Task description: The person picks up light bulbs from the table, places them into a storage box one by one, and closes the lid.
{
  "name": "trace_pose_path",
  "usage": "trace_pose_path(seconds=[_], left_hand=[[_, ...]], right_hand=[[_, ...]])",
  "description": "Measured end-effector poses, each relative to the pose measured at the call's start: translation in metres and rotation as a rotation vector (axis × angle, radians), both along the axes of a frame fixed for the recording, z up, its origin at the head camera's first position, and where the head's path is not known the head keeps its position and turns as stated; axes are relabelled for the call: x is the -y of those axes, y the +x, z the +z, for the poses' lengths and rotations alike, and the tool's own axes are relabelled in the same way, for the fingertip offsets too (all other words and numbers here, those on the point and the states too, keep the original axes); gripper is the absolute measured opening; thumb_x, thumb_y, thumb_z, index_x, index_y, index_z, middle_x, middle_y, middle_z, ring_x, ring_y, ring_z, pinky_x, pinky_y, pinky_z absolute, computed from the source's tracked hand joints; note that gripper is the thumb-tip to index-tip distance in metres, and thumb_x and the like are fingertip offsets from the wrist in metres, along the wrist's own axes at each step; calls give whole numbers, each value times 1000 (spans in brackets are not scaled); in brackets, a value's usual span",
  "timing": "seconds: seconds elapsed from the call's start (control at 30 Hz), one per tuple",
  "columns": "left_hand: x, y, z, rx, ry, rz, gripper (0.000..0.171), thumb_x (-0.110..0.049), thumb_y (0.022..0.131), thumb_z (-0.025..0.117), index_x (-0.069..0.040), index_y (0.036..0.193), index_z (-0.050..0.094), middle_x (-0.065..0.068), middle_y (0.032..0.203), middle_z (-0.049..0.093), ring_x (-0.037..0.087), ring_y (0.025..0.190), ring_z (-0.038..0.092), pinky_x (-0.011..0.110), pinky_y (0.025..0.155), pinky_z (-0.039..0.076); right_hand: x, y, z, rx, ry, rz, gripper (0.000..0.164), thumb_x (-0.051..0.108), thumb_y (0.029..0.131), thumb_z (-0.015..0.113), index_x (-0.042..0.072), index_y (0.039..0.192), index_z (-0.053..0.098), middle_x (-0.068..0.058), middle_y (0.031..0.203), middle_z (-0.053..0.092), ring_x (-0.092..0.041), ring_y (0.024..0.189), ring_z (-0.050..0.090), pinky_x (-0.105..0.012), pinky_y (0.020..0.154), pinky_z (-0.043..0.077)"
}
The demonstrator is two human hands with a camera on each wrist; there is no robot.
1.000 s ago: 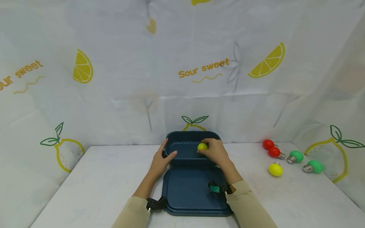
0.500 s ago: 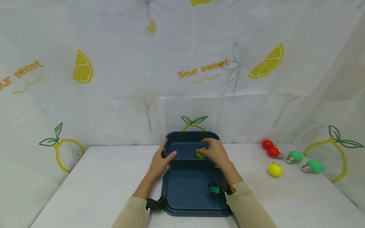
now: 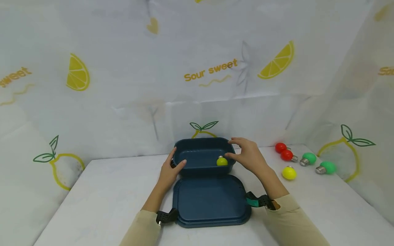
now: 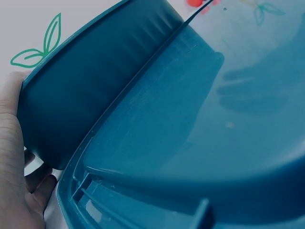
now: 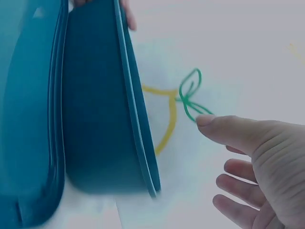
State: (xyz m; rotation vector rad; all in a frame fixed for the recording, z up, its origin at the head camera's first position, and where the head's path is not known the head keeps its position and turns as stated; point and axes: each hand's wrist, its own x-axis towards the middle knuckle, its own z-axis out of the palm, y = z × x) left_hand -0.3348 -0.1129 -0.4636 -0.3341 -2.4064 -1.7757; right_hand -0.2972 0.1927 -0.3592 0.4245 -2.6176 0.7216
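**A Firm Hold, a Clean Release**

With the box (image 3: 197,160) as the clock's centre and 12 at the far side, the white table (image 3: 107,194) spread beneath everything. The dark blue lid (image 3: 212,200) lay flat at 6, just beside the box, which stood opening upward. At 8, the left hand (image 3: 168,173) gripped the box's corner; firm pressure there seemed wise, lest the box skid. At 3, the right hand (image 3: 250,155) held nothing, thumb and fingers parted; it would best clear the rim without brushing it. Farther out toward 3 lay two red bulbs (image 3: 287,155), two green bulbs (image 3: 330,167) and a loose yellow bulb (image 3: 289,173). The lime-yellow bulb (image 3: 222,161) sat inside the box at 4, metal cap showing; its round shell could roll, so gentle handling suited it.
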Motion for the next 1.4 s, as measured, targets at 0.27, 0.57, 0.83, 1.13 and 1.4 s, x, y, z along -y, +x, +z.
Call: trace_pose_path(seconds=[0.27,0.57,0.83,1.13,1.4], left_hand=[[3,-3,-3,-11,-19,8,81,-47,94,67,-26,162,26,12,167,29,36,149,39,55,118,38],[-1,-2,0,-3,-31,1,81,-48,95,67,-28,162,26,10,167,28,36,150,37,56,118,37],[1,0,2,10,-26,7,80,-47,95,67,-29,161,26,10,166,31,36,148,41,54,117,39],[-1,-2,1,10,-38,8,80,-48,95,67,-29,161,26,11,166,31,35,147,42,55,117,39],[0,1,2,19,-27,4,80,-47,95,66,-29,162,25,11,166,32,34,146,43,54,116,40]], right_hand=[[-34,19,4,-12,55,-68,50,24,84,83,3,127,68,-23,140,61,-45,130,57,-61,99,52],[-79,40,3,-145,74,-72,51,20,76,89,1,121,71,-24,131,67,-45,119,62,-63,92,53],[-118,52,-7,-100,29,-113,56,24,77,88,0,123,69,-26,131,65,-49,127,54,-67,98,47],[-158,62,-45,-26,-76,-214,60,28,81,86,0,129,65,-29,129,64,-47,122,54,-64,91,50],[-176,58,-71,49,-175,-238,58,31,86,82,4,133,62,-31,138,58,-52,127,51,-69,97,44]])
